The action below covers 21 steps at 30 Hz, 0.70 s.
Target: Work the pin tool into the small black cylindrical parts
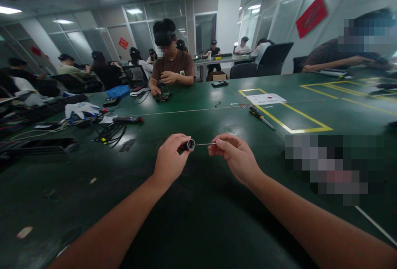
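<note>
In the middle of the head view, my left hand (171,156) is closed round a short dark cylinder (185,145). Its silver-rimmed round end (191,144) faces me and to the right, and looks hollow. My right hand (237,155) pinches a thin metal rod (204,144) between thumb and fingers. The rod lies level between the two hands, its left end close to the cylinder's rim; whether it touches or enters the cylinder I cannot tell. Both hands are above the green table (192,219). The rod's right end is hidden in my fingers.
A yellow-and-black screwdriver (260,116) lies ahead to the right, near a white paper sheet (266,99) and yellow tape outlines. Leftward are black cables (113,133), a dark tube-shaped tool (127,119), white-blue gloves (81,111) and a blue tray (117,91). A co-worker (172,66) sits opposite.
</note>
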Each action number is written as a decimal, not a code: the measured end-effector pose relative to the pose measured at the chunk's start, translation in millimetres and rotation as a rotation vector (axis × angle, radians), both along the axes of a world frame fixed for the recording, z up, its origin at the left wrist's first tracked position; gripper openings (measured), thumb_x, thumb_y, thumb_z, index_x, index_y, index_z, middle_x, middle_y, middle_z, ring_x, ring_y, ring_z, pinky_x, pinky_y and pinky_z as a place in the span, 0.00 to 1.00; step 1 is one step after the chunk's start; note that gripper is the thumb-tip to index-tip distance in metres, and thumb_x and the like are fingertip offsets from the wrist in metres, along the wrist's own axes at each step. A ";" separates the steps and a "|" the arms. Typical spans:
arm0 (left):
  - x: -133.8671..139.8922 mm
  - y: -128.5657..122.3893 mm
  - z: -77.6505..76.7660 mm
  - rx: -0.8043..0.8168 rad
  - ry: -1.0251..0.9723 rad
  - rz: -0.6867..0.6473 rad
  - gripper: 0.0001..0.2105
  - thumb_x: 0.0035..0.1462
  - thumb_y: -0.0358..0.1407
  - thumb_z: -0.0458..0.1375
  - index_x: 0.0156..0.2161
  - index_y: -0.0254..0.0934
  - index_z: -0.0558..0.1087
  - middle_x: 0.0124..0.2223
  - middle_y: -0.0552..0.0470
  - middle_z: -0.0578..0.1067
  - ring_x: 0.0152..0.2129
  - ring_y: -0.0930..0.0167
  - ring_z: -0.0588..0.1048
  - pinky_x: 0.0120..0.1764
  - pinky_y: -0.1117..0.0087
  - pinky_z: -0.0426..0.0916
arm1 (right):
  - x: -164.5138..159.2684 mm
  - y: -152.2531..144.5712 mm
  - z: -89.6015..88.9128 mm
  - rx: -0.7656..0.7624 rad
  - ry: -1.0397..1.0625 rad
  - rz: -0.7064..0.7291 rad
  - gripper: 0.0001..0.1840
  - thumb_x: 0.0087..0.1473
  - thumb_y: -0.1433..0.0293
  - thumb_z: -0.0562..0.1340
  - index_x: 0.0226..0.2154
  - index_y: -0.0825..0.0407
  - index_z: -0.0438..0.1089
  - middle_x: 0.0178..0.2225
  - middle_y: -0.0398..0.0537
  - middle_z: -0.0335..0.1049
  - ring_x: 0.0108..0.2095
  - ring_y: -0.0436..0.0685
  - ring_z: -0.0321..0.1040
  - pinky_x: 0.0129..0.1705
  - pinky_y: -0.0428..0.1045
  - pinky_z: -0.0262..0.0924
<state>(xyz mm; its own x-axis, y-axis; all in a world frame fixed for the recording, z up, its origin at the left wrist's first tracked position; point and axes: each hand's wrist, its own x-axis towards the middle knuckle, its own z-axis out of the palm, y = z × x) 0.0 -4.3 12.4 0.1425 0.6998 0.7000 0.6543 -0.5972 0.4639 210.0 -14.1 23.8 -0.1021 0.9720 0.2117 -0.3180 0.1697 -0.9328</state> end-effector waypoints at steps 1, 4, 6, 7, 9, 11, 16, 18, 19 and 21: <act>0.0 -0.2 0.2 0.006 0.007 0.000 0.14 0.54 0.25 0.66 0.46 0.39 0.78 0.47 0.49 0.79 0.44 0.66 0.79 0.48 0.61 0.77 | 0.4 -0.2 -0.1 0.013 -0.027 -0.006 0.10 0.51 0.61 0.71 0.33 0.50 0.77 0.29 0.45 0.78 0.32 0.56 0.76 0.42 0.55 0.72; -0.2 -0.8 1.2 0.012 0.029 0.006 0.15 0.54 0.24 0.67 0.46 0.39 0.78 0.47 0.50 0.79 0.44 0.67 0.78 0.49 0.63 0.76 | 1.0 -2.5 1.3 0.073 -0.151 -0.016 0.09 0.54 0.62 0.69 0.34 0.51 0.76 0.30 0.46 0.79 0.33 0.56 0.77 0.42 0.55 0.71; -0.7 -1.1 2.0 0.007 0.044 0.016 0.16 0.53 0.23 0.66 0.46 0.39 0.79 0.47 0.50 0.80 0.44 0.68 0.79 0.49 0.64 0.76 | 1.2 -6.2 3.6 0.137 -0.282 -0.019 0.09 0.56 0.62 0.67 0.34 0.51 0.77 0.31 0.47 0.80 0.34 0.57 0.77 0.42 0.54 0.71; -1.1 -1.2 2.3 0.003 0.052 0.018 0.16 0.53 0.23 0.66 0.46 0.39 0.79 0.47 0.51 0.80 0.43 0.68 0.79 0.48 0.64 0.76 | 1.3 -8.6 5.1 0.179 -0.359 -0.024 0.09 0.57 0.62 0.66 0.35 0.50 0.77 0.32 0.47 0.80 0.34 0.57 0.77 0.41 0.54 0.70; -1.9 -1.4 3.0 -0.001 0.065 0.018 0.16 0.54 0.22 0.65 0.46 0.40 0.80 0.46 0.51 0.80 0.43 0.68 0.79 0.48 0.65 0.76 | 1.3 -13.8 8.3 0.267 -0.539 -0.021 0.09 0.60 0.63 0.64 0.36 0.49 0.78 0.34 0.47 0.80 0.36 0.58 0.77 0.41 0.53 0.69; -2.8 -1.7 3.6 0.004 0.081 0.018 0.15 0.55 0.22 0.64 0.45 0.41 0.80 0.46 0.52 0.80 0.43 0.68 0.79 0.48 0.65 0.76 | 0.6 -18.0 10.7 0.350 -0.675 -0.026 0.09 0.61 0.64 0.62 0.38 0.48 0.79 0.36 0.46 0.80 0.36 0.57 0.77 0.42 0.53 0.69; -4.6 -2.4 4.6 0.064 0.227 0.054 0.15 0.58 0.22 0.61 0.46 0.42 0.80 0.47 0.51 0.80 0.43 0.67 0.79 0.48 0.65 0.75 | -5.9 -15.2 6.0 0.209 -0.511 -0.003 0.08 0.59 0.64 0.65 0.37 0.48 0.80 0.37 0.47 0.81 0.39 0.58 0.77 0.45 0.54 0.69; -5.3 -2.3 4.6 0.085 0.274 0.068 0.15 0.59 0.23 0.60 0.47 0.41 0.80 0.48 0.51 0.80 0.44 0.67 0.79 0.49 0.65 0.75 | -8.9 -9.1 0.0 -0.001 -0.190 0.018 0.08 0.55 0.63 0.69 0.36 0.50 0.78 0.34 0.48 0.81 0.38 0.58 0.78 0.47 0.56 0.70; -5.5 -2.2 4.5 0.084 0.282 0.077 0.15 0.59 0.23 0.60 0.47 0.41 0.80 0.48 0.51 0.80 0.44 0.67 0.79 0.49 0.65 0.74 | -10.1 -5.9 -3.1 -0.108 -0.036 0.034 0.09 0.53 0.63 0.70 0.36 0.50 0.78 0.33 0.48 0.80 0.37 0.57 0.78 0.48 0.57 0.71; -5.6 -2.1 4.2 0.061 0.291 0.105 0.15 0.59 0.23 0.60 0.47 0.42 0.79 0.49 0.53 0.79 0.43 0.67 0.79 0.48 0.65 0.74 | -11.6 -0.9 -8.5 -0.270 0.130 0.089 0.10 0.50 0.65 0.72 0.35 0.52 0.77 0.33 0.49 0.80 0.36 0.57 0.78 0.48 0.57 0.71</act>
<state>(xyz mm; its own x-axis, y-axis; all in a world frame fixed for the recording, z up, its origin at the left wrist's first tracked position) -5.6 -6.4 16.5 0.2719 0.6791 0.6818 0.8140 -0.5402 0.2135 198.5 -14.9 15.3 -0.1780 0.9834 -0.0364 -0.4402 -0.1126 -0.8908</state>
